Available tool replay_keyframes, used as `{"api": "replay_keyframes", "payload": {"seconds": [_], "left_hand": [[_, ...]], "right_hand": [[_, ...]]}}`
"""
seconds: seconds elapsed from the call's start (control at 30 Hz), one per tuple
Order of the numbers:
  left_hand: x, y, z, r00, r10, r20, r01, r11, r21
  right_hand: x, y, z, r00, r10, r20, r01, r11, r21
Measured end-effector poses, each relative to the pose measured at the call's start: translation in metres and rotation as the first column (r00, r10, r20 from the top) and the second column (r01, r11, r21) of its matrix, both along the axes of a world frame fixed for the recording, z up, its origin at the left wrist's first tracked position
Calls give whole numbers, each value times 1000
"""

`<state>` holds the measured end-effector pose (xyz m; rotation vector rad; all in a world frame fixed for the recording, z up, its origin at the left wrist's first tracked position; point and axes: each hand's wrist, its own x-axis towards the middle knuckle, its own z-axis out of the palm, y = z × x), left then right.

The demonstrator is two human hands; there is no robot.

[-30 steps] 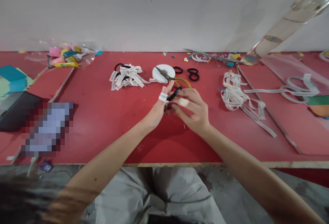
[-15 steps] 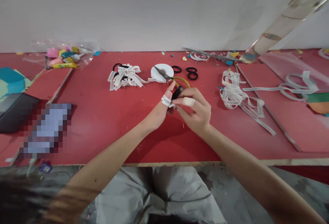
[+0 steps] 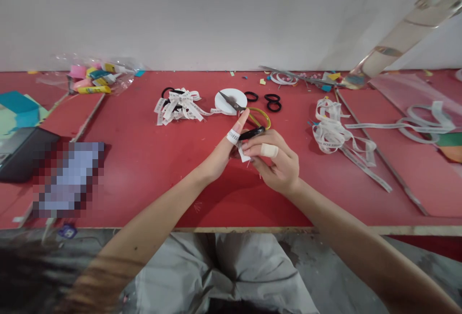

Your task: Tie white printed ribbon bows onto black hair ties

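Observation:
White printed ribbon (image 3: 233, 136) is wrapped around a raised digit of my left hand (image 3: 219, 157); its other fingers are mostly hidden. A black elastic hair tie (image 3: 251, 133) is held between both hands. My right hand (image 3: 277, 160), with a plaster-like strip on one finger, pinches the ribbon's short loose end below the hair tie. Just beyond the hands lie yellow-handled scissors (image 3: 267, 120), their blades over a white ribbon spool (image 3: 231, 108). Several black hair ties (image 3: 272, 102) rest to the right of the spool.
Ribbon-tied hair ties (image 3: 178, 105) are piled left of the spool. Loose ribbon (image 3: 327, 131) lies to the right. A phone (image 3: 70, 177), a dark case (image 3: 25, 153) and a bag of glue tubes (image 3: 97, 81) are at left. A clear bottle (image 3: 384, 54) stands at the back right.
The hair tie has tilted flatter between my hands. My right fingers have moved slightly down, and more of the white ribbon end shows. The view has shifted a little.

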<state>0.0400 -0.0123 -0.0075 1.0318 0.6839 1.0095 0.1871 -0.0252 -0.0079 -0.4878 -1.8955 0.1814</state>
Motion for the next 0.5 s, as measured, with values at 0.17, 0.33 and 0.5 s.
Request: {"api": "replay_keyframes", "payload": {"seconds": [0.17, 0.33, 0.5], "left_hand": [[-8, 0, 6, 986, 33, -161, 3, 976, 216], [-21, 8, 3, 853, 301, -425, 17, 800, 600], [-23, 11, -3, 810, 331, -483, 90, 745, 661]], "right_hand": [[2, -6, 0, 999, 35, 42, -37, 998, 45], [2, -5, -3, 996, 52, 74, -55, 998, 40], [-1, -4, -1, 994, 50, 93, -46, 998, -53]]}}
